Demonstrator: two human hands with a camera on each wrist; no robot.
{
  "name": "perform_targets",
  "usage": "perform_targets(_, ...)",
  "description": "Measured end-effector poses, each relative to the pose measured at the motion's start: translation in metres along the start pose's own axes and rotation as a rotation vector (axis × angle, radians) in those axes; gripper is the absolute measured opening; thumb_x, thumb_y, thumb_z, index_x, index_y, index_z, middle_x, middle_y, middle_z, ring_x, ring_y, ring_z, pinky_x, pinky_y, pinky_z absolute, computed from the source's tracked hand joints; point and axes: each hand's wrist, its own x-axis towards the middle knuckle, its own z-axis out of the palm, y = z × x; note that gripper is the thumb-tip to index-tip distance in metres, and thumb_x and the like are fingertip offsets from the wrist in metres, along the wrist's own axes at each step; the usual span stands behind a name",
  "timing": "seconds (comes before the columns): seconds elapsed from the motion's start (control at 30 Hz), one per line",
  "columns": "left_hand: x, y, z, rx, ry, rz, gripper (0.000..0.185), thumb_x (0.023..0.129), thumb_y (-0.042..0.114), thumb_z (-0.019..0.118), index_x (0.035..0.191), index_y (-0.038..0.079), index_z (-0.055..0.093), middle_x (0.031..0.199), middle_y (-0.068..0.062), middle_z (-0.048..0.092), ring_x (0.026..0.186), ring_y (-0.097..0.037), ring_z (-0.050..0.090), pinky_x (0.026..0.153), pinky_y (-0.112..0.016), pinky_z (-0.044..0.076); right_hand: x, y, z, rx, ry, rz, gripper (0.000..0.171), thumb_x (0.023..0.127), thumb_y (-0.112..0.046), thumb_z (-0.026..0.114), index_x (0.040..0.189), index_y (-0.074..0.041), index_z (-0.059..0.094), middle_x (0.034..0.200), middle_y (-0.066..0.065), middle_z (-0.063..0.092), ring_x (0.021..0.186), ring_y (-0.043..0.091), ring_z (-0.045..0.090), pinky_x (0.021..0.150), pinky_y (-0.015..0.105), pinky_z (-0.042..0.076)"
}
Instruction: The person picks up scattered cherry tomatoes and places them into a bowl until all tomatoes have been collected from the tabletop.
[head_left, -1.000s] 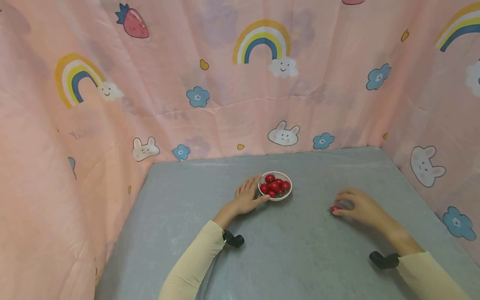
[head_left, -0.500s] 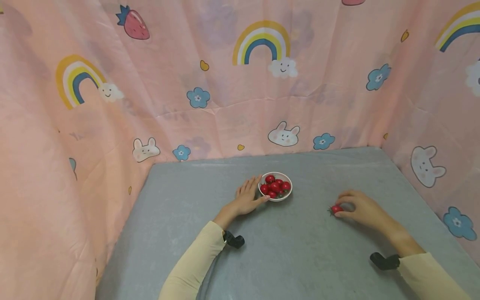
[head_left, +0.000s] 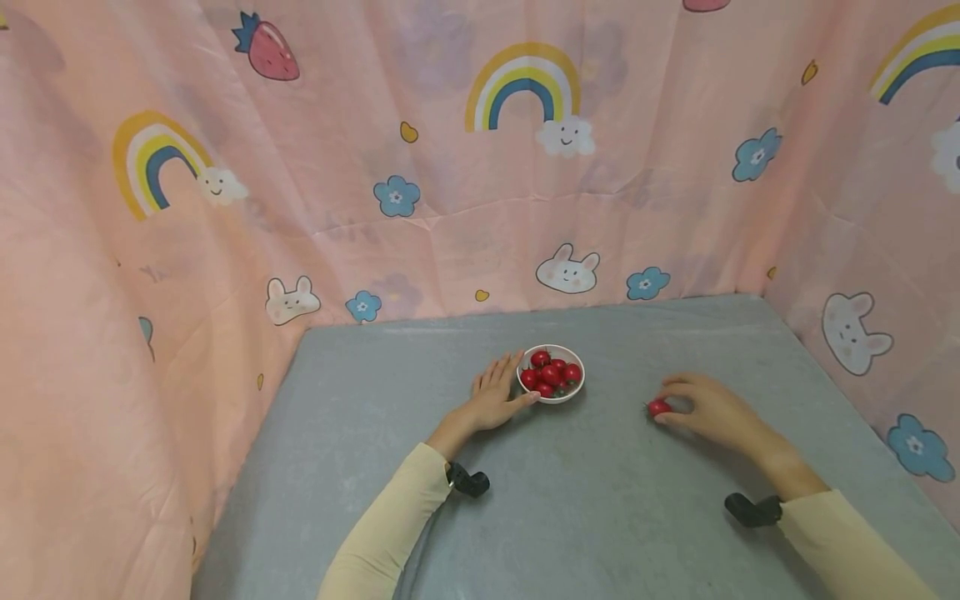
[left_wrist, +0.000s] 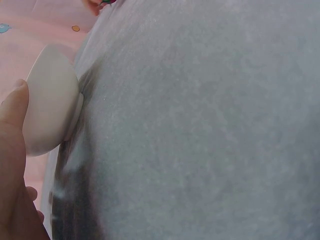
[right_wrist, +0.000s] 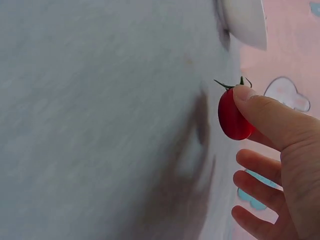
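Note:
A small white bowl (head_left: 573, 390) with several red cherry tomatoes (head_left: 551, 372) stands mid-table. My left hand (head_left: 495, 392) rests flat beside its left rim, thumb touching the bowl (left_wrist: 50, 100). To the right, my right hand (head_left: 705, 408) pinches a single red cherry tomato (head_left: 658, 407) between thumb and fingers, just above the grey cloth. In the right wrist view the tomato (right_wrist: 232, 117) shows its green stem, with the thumb (right_wrist: 265, 112) pressed on it and the bowl (right_wrist: 245, 20) beyond.
A grey cloth (head_left: 600, 517) covers the table. Pink printed curtain (head_left: 450, 167) closes in the back, left and right sides. Black wrist cameras (head_left: 468, 481) sit on both forearms.
My right hand has lifted the single tomato and carried it a little left and toward the bowl. The left hand and bowl have not moved.

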Motion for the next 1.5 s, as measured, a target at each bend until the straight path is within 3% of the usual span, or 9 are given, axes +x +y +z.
perform_targets(0.53, 0.0, -0.001, 0.0, 0.006, 0.005, 0.001, 0.085, 0.096, 0.067, 0.042, 0.16, 0.03, 0.0, 0.169, -0.01, 0.007, 0.156, -0.036, 0.005, 0.121, -0.062, 0.009, 0.051, -0.051, -0.004, 0.014, -0.014, -0.065, 0.035, 0.082, -0.034, 0.08, 0.112, -0.017, 0.074, 0.136, 0.016, 0.059, 0.131, 0.039, 0.048, 0.107, 0.064, 0.039)
perform_targets(0.9, 0.0, 0.0, -0.002, 0.004, 0.002, -0.011, 0.085, 0.096, 0.066, 0.043, 0.16, 0.032, 0.0, 0.169, -0.009, 0.007, 0.156, -0.036, 0.005, 0.121, -0.061, 0.009, 0.082, -0.086, 0.002, -0.009, 0.01, -0.135, 0.033, 0.082, -0.037, 0.08, 0.109, -0.019, 0.075, 0.133, 0.012, 0.062, 0.127, 0.036, 0.052, 0.103, 0.062, 0.044)
perform_targets(1.5, 0.0, 0.001, -0.001, 0.006, 0.002, -0.019, 0.085, 0.095, 0.067, 0.043, 0.16, 0.032, 0.001, 0.169, -0.009, 0.007, 0.156, -0.037, 0.006, 0.121, -0.063, 0.009, 0.099, -0.108, 0.011, 0.011, 0.034, -0.215, 0.039, 0.083, -0.037, 0.079, 0.113, -0.014, 0.074, 0.132, 0.012, 0.063, 0.127, 0.034, 0.053, 0.104, 0.058, 0.045)
